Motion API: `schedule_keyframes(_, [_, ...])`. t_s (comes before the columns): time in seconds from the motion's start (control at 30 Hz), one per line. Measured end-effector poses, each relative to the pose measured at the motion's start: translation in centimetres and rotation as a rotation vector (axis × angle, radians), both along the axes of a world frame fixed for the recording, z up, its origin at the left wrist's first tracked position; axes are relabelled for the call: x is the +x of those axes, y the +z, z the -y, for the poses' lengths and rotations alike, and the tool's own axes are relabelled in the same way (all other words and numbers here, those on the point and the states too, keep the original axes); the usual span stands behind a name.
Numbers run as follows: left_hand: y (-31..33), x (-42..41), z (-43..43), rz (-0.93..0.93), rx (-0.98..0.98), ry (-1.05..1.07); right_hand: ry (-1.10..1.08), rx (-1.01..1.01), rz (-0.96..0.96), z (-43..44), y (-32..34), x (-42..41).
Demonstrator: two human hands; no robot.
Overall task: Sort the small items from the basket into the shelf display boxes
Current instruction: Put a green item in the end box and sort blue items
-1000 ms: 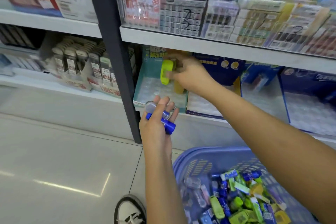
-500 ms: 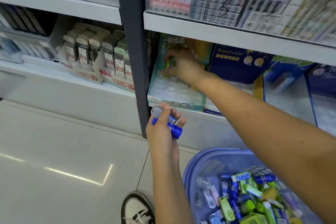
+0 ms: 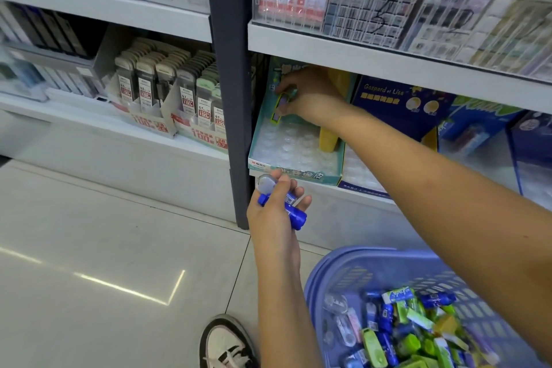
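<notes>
Nearest you, the basket [image 3: 343,269] sits at lower right with small items [image 3: 403,334] heaped inside. Above its left rim your left hand [image 3: 277,215] is curled round a blue item [image 3: 295,212] and a clear item [image 3: 265,184] — just below the shelf [image 3: 343,192] front edge. Farther in, the teal display box [image 3: 298,174] stands at the shelf's left end. Your right hand [image 3: 312,95] pinches a green item [image 3: 280,107] at the box's back left corner.

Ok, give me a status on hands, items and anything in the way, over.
Right hand pinching green item at back of teal display box. Left hand gripping blue item below the box. Basket holds many more; box front unobstructed.
</notes>
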State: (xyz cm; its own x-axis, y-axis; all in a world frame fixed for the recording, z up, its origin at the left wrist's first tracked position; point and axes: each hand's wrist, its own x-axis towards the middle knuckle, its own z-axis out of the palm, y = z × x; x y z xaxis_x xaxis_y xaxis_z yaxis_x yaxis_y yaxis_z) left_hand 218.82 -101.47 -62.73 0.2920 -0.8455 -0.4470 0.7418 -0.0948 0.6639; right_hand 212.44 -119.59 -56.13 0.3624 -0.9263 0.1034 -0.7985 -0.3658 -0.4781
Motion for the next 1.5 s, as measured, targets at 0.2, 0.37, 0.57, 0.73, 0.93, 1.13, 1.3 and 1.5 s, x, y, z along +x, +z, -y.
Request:
schedule_keyframes(0.2, [0.3,0.0,0.1,-0.012,0.066,-0.003,0.009,-0.104,-0.211,0.7,-0.5,0.5])
schedule_keyframes(0.37, [0.1,0.2,0.2,0.086,0.098,-0.010,0.056,-0.117,-0.135,-0.1,-1.5,0.7])
schedule_keyframes(0.57, [0.0,0.1,0.3,0.161,0.101,0.004,0.075,-0.180,-0.239,0.2,-1.5,1.4])
schedule_keyframes(0.73, [0.1,0.2,0.2,0.200,0.104,0.008,0.029,-0.259,-0.265,0.2,-1.8,1.4])
schedule_keyframes(0.93, [0.3,0.1,0.1,0.207,0.103,-0.011,0.062,-0.309,-0.271,-0.1,-2.4,1.3])
schedule_keyframes(1.13, [0.4,0.2,0.0,0.216,0.090,-0.016,0.064,-0.282,-0.297,0.1,-2.2,1.2])
schedule_keyframes(1.3, [0.6,0.2,-0.1,0.213,0.078,-0.028,0.035,-0.246,-0.247,0.0,-2.4,0.9])
schedule_keyframes(1.5, [0.5,0.3,-0.2,0.188,0.072,-0.026,0.001,-0.185,-0.064,-0.1,-2.5,0.8])
